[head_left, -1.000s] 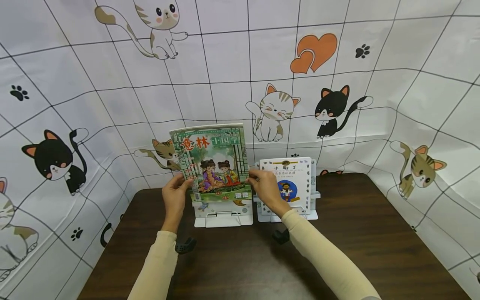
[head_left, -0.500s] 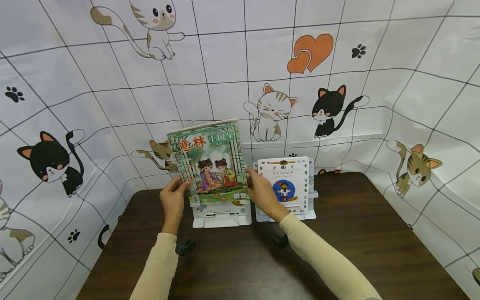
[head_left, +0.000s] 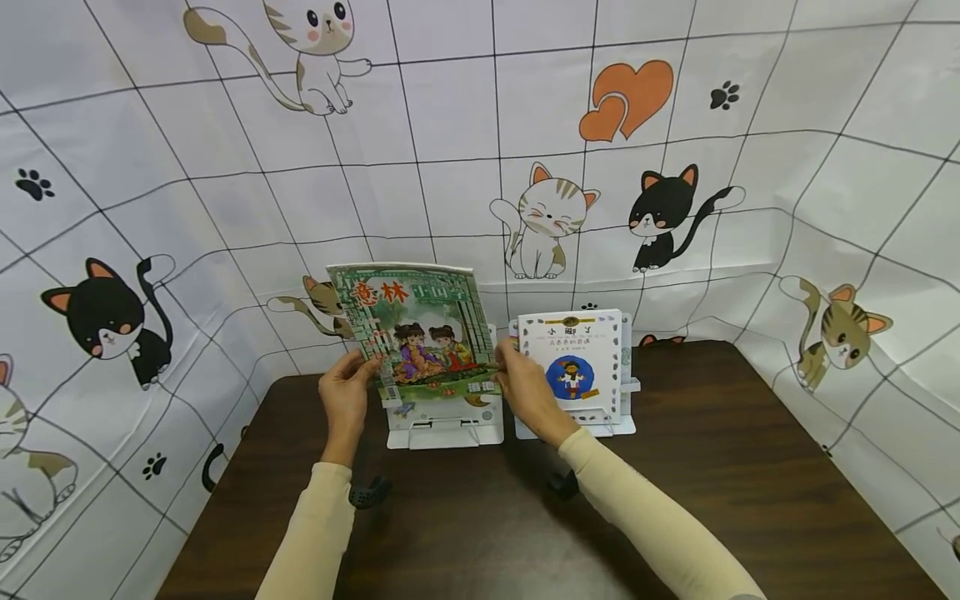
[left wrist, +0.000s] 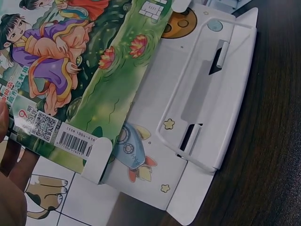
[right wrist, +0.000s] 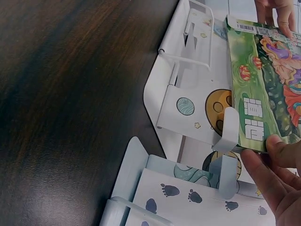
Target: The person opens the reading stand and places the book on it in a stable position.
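Both grips, left hand [head_left: 347, 398] and right hand [head_left: 527, 390], clamped on magazine [head_left: 417, 333] (fingertips hidden behind).

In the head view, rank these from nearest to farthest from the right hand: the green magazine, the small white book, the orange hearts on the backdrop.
1. Green magazine: the right hand holds its right edge, so it is touching.
2. Small white book: on its stand just right of the hand, very close behind it.
3. Orange hearts: high on the backdrop, up and to the right, clearly farthest.

Both arms wear snug, pale cream long sleeves, the left sleeve [head_left: 318, 521] and right sleeve [head_left: 645, 521], ending at bare wrists.
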Tool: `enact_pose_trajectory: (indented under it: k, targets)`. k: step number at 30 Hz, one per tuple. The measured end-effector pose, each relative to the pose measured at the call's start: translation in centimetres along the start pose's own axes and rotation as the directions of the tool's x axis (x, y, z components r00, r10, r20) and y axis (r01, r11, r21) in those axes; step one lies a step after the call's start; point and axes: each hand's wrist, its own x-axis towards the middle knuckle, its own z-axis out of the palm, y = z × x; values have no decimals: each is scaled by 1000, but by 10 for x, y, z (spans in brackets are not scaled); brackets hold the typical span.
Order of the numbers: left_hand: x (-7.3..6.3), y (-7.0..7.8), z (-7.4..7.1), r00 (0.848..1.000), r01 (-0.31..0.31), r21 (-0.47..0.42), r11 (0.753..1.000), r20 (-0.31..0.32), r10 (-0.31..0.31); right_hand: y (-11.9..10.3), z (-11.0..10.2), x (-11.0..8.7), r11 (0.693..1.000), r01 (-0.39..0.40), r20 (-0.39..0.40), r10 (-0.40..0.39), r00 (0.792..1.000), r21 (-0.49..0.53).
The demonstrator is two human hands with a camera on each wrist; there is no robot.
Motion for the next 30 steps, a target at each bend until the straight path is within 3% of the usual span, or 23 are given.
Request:
enact_pose_trajectory:
  k: [4,6,14,22,30]
  targets:
    - [1,0,1,1000,-13,22,1000,-10,13,-1,0,0,999,-17,3,17,1000,-34]
    - [4,-9,2,1000,-12,34,999,-18,13,-1,1,-2,998,-30,7,30,1000,-48]
    - [5,-15,2,1000,-2,29,1000,-9,2,-3,5,-6,997,-74,76,75,994,-13]
    - [4,-16,2,1000,-13,12,1000,3,13,-2,10,-6,991,-69,36,73,997,-115]
    - [4,-16,3,1000,0,-17,1000,-20,0,-6,14,-10,980,-76,81,92,992,-184]
